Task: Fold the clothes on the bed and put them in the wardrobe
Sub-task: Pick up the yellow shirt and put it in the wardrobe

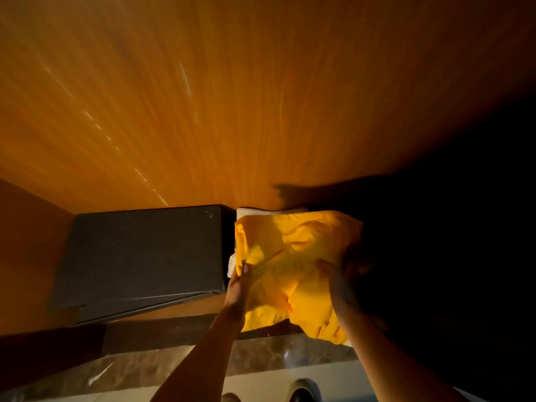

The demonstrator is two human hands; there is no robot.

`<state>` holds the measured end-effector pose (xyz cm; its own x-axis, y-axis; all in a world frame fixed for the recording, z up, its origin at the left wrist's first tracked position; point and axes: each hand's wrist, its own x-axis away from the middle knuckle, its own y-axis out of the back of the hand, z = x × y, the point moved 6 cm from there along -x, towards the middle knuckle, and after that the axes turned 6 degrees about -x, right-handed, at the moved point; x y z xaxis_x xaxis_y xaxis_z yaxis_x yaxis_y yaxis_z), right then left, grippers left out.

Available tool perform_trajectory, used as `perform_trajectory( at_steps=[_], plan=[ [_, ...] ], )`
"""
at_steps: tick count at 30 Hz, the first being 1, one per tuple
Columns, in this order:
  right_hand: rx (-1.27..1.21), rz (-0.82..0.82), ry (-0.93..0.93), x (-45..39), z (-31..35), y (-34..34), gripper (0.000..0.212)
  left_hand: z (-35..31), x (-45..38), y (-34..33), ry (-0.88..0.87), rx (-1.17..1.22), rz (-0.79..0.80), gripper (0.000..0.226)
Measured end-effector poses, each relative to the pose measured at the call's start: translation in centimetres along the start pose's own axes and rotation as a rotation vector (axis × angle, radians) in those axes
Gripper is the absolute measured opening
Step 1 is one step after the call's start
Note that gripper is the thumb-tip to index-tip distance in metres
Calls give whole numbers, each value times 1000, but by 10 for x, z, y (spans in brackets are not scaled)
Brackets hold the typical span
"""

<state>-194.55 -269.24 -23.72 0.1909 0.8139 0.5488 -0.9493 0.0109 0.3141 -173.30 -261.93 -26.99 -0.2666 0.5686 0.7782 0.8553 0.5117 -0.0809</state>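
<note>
1. Fingers (244, 271) of the left hand (237, 288) are pinched together on the left edge of a bright yellow, soft cotton garment (293, 274), the thumb on top of the cloth
2. Right hand (338, 282) presses on the garment's right side, its fingers curled over and closed on the fabric; the fingertips are partly lost in shadow
3. Both bare forearms reach up from the bottom of the view to the cloth
4. The yellow garment is roughly folded into a loose, rumpled rectangle, with diagonal creases running across its top and a puffy lower corner hanging over the front edge of the wooden wardrobe shelf (174, 311)
5. It rests on a folded white cloth (261, 211), of which only a thin strip shows at the back and a small piece at the left
6. A dark grey rectangular metal box (145, 256) stands on the same shelf just beside the garment, on its left
7. Orange-brown wood-grain wardrobe back panel (232, 97) fills the upper view, and the area right of the garment is in deep shadow
8. Below the shelf a brown marbled floor strip (174, 364) and the tips of two shoes (304, 391) show
</note>
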Motion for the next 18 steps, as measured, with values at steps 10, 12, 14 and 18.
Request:
perform_trajectory(
  at_steps=[10,12,14,18],
  plan=[
    [97,-45,160,-135,-66,-58,69,32,-158,21,-210,-167,-239,43],
    [108,-10,168,-160,-82,-67,68,33,-176,21,-247,-260,-261,55],
    [148,7,137,-177,-94,-74,61,31,-188,20,-264,-367,-340,47],
    [192,-34,153,-177,-109,-80,76,26,-178,11,-179,-543,-601,48]
  ],
)
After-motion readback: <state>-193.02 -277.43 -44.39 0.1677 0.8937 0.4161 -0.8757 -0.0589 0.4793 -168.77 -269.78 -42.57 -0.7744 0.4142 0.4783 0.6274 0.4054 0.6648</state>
